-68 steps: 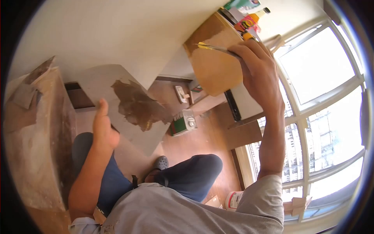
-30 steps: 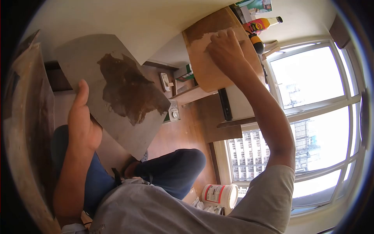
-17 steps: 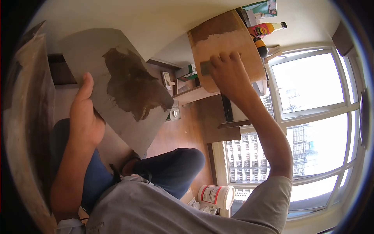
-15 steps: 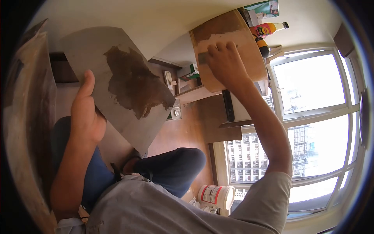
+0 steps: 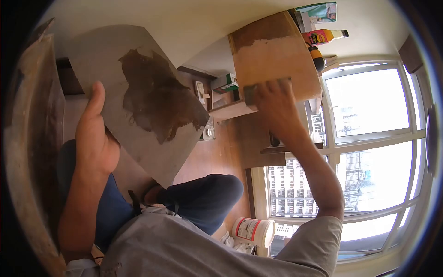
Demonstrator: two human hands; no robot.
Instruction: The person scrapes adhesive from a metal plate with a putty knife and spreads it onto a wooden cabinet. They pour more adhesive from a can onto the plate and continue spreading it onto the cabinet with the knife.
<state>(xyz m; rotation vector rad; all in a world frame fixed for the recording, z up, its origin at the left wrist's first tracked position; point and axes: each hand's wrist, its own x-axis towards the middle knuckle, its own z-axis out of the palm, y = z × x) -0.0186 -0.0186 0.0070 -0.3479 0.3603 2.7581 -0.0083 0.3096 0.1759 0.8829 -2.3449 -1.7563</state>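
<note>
My left hand (image 5: 96,134) grips the left edge of a large grey sheet (image 5: 99,57), thumb on top, fingers hidden underneath. A dark brown, wet-looking patch (image 5: 154,94) spreads over the middle of that sheet. My right hand (image 5: 277,101) is closed on a flat, dark grey spreader (image 5: 249,96), partly hidden by the fingers and slightly blurred. It is at the near edge of a wooden panel (image 5: 277,60). The far part of this panel is darker brown, with an uneven border against the lighter part.
Bottles (image 5: 323,37) stand beyond the panel's right side. A white bucket (image 5: 256,231) with a red-edged label is by my right side, near the windows (image 5: 369,106). A green and white box (image 5: 224,83) lies between sheet and panel. A worn board (image 5: 34,138) stands at far left.
My right hand and the spreader have moved toward me, from the panel's middle to its near edge. The sheet in my left hand has shifted only slightly.
</note>
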